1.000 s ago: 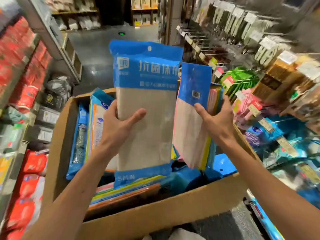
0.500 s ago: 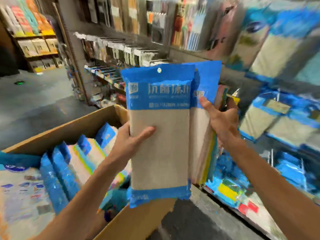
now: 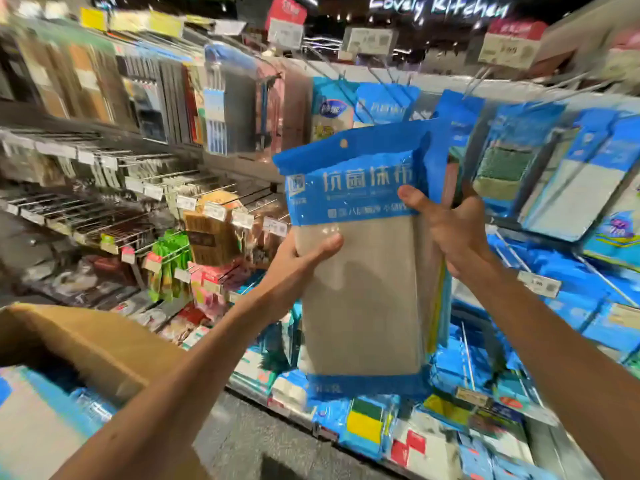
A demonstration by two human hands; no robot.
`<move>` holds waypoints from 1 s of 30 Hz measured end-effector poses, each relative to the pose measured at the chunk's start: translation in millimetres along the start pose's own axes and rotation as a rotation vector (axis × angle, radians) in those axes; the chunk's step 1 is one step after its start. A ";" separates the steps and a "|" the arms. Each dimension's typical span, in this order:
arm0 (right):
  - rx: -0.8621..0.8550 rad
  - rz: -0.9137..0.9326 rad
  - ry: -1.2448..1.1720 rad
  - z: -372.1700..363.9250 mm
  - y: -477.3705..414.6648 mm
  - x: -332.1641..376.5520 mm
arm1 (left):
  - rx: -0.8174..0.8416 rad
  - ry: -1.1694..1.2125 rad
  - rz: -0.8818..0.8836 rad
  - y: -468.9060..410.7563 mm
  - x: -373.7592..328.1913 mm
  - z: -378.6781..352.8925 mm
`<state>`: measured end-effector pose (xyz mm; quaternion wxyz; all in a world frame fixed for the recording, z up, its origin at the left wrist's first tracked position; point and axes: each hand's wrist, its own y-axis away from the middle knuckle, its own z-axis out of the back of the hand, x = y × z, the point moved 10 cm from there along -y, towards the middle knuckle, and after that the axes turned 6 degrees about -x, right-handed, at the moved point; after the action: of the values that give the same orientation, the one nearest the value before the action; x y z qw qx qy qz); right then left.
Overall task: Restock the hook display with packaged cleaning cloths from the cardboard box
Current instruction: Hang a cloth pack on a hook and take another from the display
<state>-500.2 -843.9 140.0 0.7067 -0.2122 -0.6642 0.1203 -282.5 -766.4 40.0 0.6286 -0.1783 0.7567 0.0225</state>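
Head view: over the last second the camera swings off the brown cardboard box (image 3: 86, 341), which now sits at the near left corner with blue packs still inside. It turns toward the wire-peg hook display (image 3: 429, 79) on the far side.

The flat blue-topped plastic packet of beige cleaning cloth (image 3: 360, 299) is now lifted in front of that display. It stands nearly upright, its round hang hole (image 3: 343, 143) at the top. The left grip (image 3: 304, 258) is closed on the packet's left edge, thumb across the front.

The right grip (image 3: 453, 233) earlier held its stack of further blue packets (image 3: 437, 317) apart. It now has that stack tucked just behind the front packet, fingers curled round it and the thumb on the blue header.

Fetching looks done; threading the hole onto a peg seems to be the next step.

Hanging blue-and-beige packets (image 3: 571, 202) fill the far right, green sachets (image 3: 169, 265) hang lower left, and bare wire hooks (image 3: 114, 220) run along the far left.

White price tags (image 3: 538, 284) cap the peg tips and, with the packs already hung, crowd the approach. Blur hides which peg is free.
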 end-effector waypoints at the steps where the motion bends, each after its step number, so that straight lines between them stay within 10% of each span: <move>1: -0.009 0.010 -0.003 14.5 -14.0 0.2 | -0.003 0.038 0.007 -11.0 -1.3 -15.4; 30: -0.293 0.047 -0.013 154.0 -196.9 -48.1 | -0.039 -0.036 -0.123 -252.9 -61.8 -173.3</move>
<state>-679.0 -1017.5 192.1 0.6606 -0.3278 -0.6742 0.0398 -361.6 -1032.8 183.6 0.6389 -0.2362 0.7322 0.0019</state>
